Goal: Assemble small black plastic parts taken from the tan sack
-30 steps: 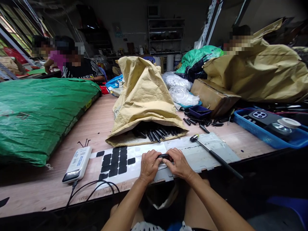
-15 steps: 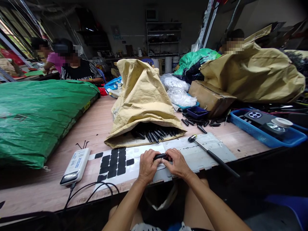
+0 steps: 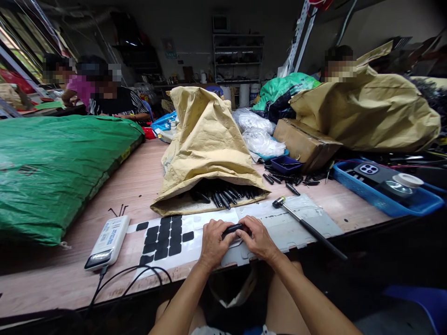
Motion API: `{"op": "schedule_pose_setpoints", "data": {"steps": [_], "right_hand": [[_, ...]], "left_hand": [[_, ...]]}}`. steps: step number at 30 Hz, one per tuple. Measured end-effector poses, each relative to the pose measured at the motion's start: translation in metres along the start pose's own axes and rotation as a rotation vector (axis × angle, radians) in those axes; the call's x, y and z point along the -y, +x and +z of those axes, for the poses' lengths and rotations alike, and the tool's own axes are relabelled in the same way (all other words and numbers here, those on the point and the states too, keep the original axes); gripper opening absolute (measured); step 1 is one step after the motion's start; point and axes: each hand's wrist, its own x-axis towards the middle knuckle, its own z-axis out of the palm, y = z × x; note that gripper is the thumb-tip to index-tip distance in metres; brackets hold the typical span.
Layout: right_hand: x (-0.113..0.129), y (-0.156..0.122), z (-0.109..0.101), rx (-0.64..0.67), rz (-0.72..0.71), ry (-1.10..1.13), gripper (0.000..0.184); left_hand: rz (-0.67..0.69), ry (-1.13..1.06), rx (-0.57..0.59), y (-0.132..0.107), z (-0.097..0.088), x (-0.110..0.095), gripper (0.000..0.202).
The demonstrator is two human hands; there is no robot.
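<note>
I have one slim black piece (image 3: 232, 229) held between the fingers of my left hand (image 3: 214, 242) and right hand (image 3: 258, 238), both sets curled around it from either side. Close beneath the fingers I see a grey board (image 3: 240, 256). Beyond them gapes a tan sack (image 3: 209, 139), dark parts (image 3: 223, 198) in its mouth. Left of them lie black squares (image 3: 163, 243); right of them, a hammer (image 3: 313, 230).
</note>
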Motion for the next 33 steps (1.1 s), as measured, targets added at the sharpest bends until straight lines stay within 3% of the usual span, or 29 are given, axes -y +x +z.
{"op": "schedule_pose_setpoints", "data": {"steps": [17,20,23,26,28,30,33], "right_hand": [[-0.002,0.001,0.001,0.021,-0.039,-0.046,0.011],[0.002,0.000,-0.003,-0.042,-0.030,0.045,0.011],[0.003,-0.002,-0.007,-0.196,0.042,0.208,0.019],[0.000,-0.003,-0.009,-0.321,0.130,0.308,0.026],[-0.002,-0.004,-0.008,-0.326,0.149,0.329,0.027],[-0.002,-0.003,-0.007,-0.310,0.155,0.340,0.027],[-0.002,-0.003,-0.007,-0.290,0.161,0.340,0.025]], "left_hand": [[0.012,0.029,0.075,0.000,0.001,0.000,0.015],[0.001,0.009,0.064,0.003,0.000,0.001,0.017],[-0.025,-0.042,-0.007,0.001,-0.007,-0.005,0.019],[-0.027,-0.183,-0.042,-0.021,-0.019,-0.021,0.025],[-0.013,-0.294,0.071,-0.048,-0.023,-0.032,0.028],[-0.053,-0.320,0.257,-0.078,-0.019,-0.038,0.027],[-0.373,-0.253,0.438,-0.110,0.007,-0.029,0.029]]}}
